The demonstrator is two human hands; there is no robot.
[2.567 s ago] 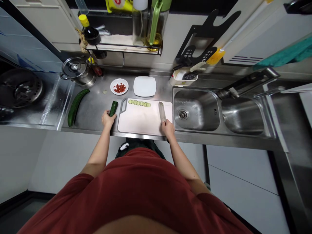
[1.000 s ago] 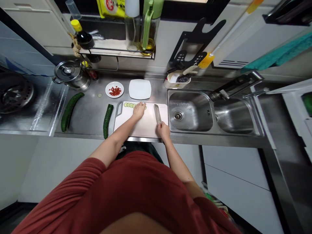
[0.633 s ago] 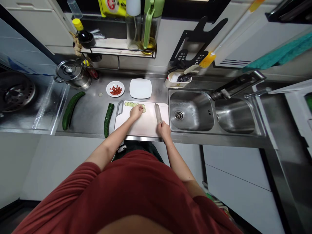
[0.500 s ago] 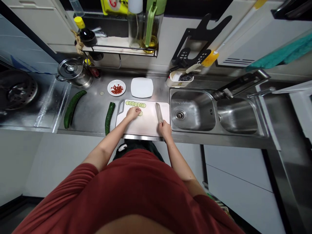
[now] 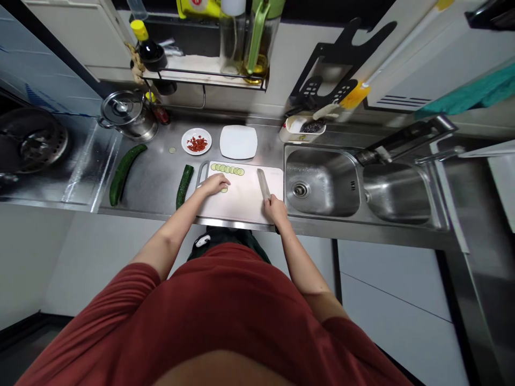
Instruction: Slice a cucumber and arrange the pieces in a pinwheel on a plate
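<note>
Clasps grey steel knife [image 5: 263,184] in right hand [image 5: 277,210] near white rectangular board [image 5: 245,206]'s three-o'clock edge, bare toward nine, long axis toward eleven; touches round green slice [image 5: 224,190] with left hand [image 5: 214,184], pinch unclear.

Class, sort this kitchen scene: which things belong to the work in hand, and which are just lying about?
In the work:
knife, in the right hand
chopping board
row of slices
loose slice, by the left hand
cut cucumber, probably

Seemingly just lying about:
whole cucumber
plate of red pieces
square plate
lidded pot
</note>
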